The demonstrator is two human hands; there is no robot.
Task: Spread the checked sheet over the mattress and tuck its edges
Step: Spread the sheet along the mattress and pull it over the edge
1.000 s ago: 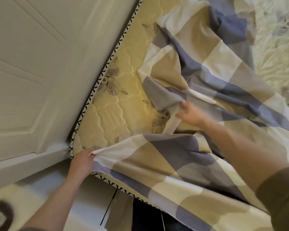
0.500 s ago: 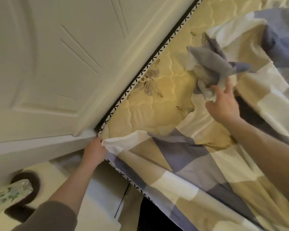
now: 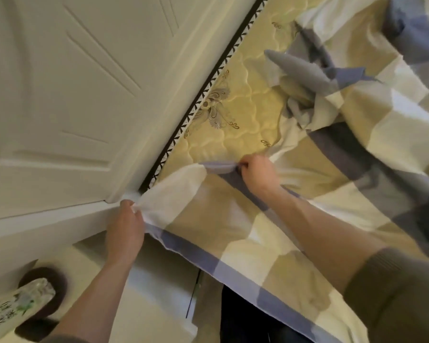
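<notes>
My left hand (image 3: pixel 125 224) grips the white corner of the checked sheet (image 3: pixel 233 231), fingers curled round the cloth. It holds that corner right at the corner of the mattress (image 3: pixel 245 115), where the mattress meets the white panelled board (image 3: pixel 84 95). My right hand (image 3: pixel 258 172) is on top of the mattress, a little way in from that corner. It pinches the sheet's edge at a blue-grey fold, and the cloth is drawn taut between my two hands.

The sheet covers the near part of the mattress and hangs over its near edge. Farther along it lies bunched in a crumpled grey and white heap (image 3: pixel 305 95). A wedge of bare yellow quilted mattress with a printed flourish shows between the heap, my right hand and the black-and-white trimmed edge along the board.

My right forearm lies across the sheet, with a brown sleeve (image 3: pixel 394 293) pushed up. On the floor by the near left corner is a dark slipper (image 3: pixel 42 305) with a patterned top.
</notes>
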